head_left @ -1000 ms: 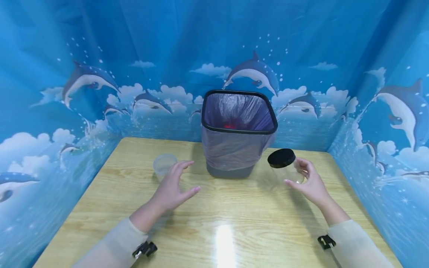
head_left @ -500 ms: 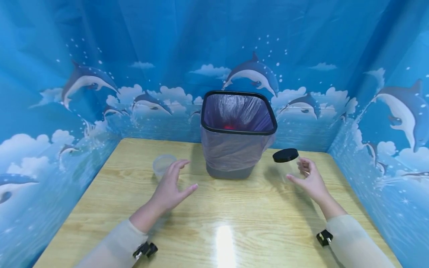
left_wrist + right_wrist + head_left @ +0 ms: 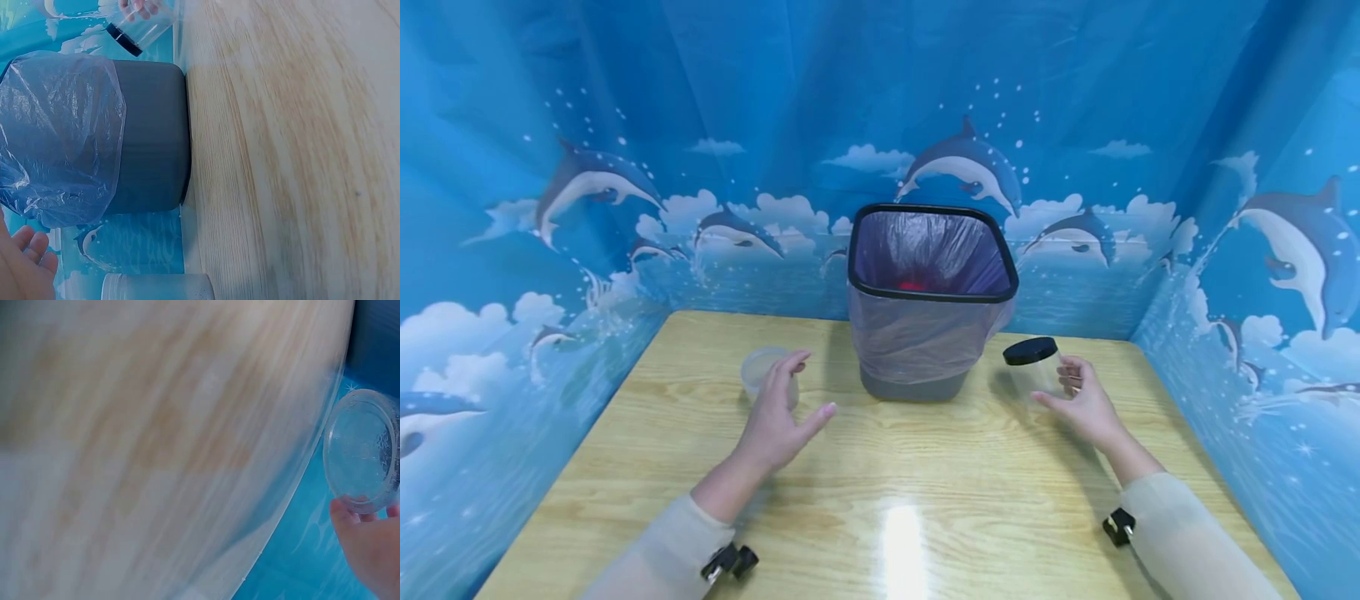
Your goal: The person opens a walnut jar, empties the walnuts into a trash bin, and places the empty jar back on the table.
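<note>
My right hand (image 3: 1086, 408) grips the side of a clear jar (image 3: 1028, 385) with a black screw lid (image 3: 1030, 351), to the right of the bin. The jar leans, its lid toward the bin; the right wrist view shows its round clear base (image 3: 359, 453) above the thumb. On the left, my left hand (image 3: 775, 421) is spread with thumb and fingers apart, holding nothing. Partly behind it stands a translucent, lidless plastic container (image 3: 758, 367). In the left wrist view a gap shows between my fingers (image 3: 36, 245) and that container (image 3: 156, 287).
A grey trash bin (image 3: 913, 389) with a purple liner bag (image 3: 925, 337) and black rim (image 3: 936, 295) stands at the back middle of the wooden table (image 3: 820, 517). Something red (image 3: 912, 287) shows inside it. Blue dolphin-print curtains (image 3: 812, 100) enclose the back and sides.
The jar in my right hand shifted slightly right, then back left, its tilt changing. My left hand drifted a little to the left.
</note>
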Motion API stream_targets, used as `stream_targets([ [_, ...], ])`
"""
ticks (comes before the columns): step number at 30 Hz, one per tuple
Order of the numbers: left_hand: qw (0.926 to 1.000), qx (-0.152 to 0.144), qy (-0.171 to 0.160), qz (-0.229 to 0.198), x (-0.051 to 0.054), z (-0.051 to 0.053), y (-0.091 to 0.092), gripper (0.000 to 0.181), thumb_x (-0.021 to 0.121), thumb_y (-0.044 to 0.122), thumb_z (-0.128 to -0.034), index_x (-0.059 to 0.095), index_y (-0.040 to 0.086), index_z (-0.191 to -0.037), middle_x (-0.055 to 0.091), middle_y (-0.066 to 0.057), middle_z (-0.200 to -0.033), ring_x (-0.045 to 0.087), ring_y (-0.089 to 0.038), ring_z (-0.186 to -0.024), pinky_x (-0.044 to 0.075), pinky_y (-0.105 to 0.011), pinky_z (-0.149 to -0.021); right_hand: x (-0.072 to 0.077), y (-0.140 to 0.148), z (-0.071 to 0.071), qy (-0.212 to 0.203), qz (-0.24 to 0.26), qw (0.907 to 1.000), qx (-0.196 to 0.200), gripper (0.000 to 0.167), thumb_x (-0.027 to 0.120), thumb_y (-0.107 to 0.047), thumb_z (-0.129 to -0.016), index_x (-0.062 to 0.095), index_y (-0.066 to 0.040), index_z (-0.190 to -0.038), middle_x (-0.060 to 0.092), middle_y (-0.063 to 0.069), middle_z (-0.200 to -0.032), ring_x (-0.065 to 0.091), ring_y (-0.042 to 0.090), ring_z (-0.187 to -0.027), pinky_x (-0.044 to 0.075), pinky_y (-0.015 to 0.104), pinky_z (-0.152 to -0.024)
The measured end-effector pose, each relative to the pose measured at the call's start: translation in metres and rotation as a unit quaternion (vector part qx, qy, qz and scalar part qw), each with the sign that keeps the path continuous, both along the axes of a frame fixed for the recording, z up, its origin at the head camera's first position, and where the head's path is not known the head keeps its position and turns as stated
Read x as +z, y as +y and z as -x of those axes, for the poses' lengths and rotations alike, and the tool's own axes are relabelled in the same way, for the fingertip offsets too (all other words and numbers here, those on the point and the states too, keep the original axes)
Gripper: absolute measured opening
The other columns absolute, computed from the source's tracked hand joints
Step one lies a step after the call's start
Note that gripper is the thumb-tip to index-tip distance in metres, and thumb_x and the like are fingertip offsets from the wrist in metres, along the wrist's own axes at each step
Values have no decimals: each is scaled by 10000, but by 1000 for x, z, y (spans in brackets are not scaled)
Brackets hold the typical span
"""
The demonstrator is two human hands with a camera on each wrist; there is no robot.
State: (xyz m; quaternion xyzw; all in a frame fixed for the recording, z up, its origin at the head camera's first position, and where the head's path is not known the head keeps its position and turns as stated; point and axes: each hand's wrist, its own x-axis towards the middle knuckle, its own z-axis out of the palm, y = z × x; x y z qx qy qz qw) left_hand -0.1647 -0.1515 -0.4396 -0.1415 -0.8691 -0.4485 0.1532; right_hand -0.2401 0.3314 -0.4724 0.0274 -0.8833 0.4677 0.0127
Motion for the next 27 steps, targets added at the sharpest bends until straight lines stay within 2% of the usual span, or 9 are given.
stream_targets([
  [11,9992,56,257,-289,-3,0,0,828,769,297,-868,312,118,-1535,401,-143,-1484,419,-307,-1323,349,-578,-1095,-6,-1,3,-116,48,9999,93,988,765,-309,-904,99,24,-1554,292,336,-1480,325,500,-1358,284,596,-1133],
  [18,9983,-34,410,-420,-5,0,1,823,758,275,-870,305,116,-1539,377,-144,-1512,418,-321,-1331,336,-561,-1104,-4,4,0,-405,281,9986,171,976,744,-249,-925,45,35,-1544,231,336,-1527,236,502,-1410,212,614,-1156],
  [27,9970,-98,545,-539,-8,1,2,821,752,255,-870,300,89,-1535,376,-141,-1517,424,-325,-1323,331,-532,-1109,-5,10,3,-409,423,9981,199,973,785,-169,-886,76,46,-1517,289,358,-1496,306,502,-1373,295,609,-1115],
])
